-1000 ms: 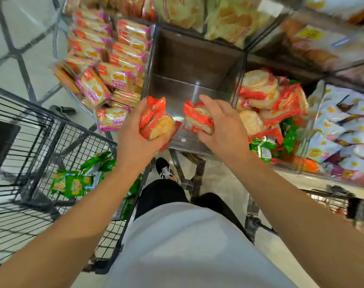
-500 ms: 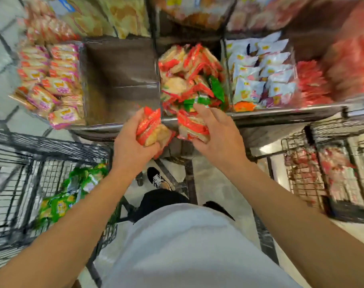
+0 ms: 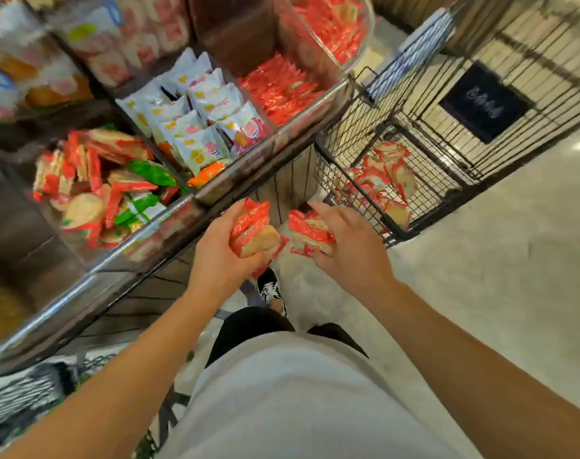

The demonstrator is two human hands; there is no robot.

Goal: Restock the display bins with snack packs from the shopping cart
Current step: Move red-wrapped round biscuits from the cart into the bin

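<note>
Left hand [image 3: 220, 251] gripped a red-and-clear plastic pack of round crackers [image 3: 254, 231], fingers curled round it, long axis upright. Right hand [image 3: 350, 248] held a similar red cracker pack [image 3: 310, 233], thumb and fingers closed on it. Both hung just below the clear-walled display bin of mixed cracker packs [image 3: 93, 193], which lay up-left; left hand nearer. The black wire shopping cart [image 3: 391, 180] stood to the right on pale floor.
</note>
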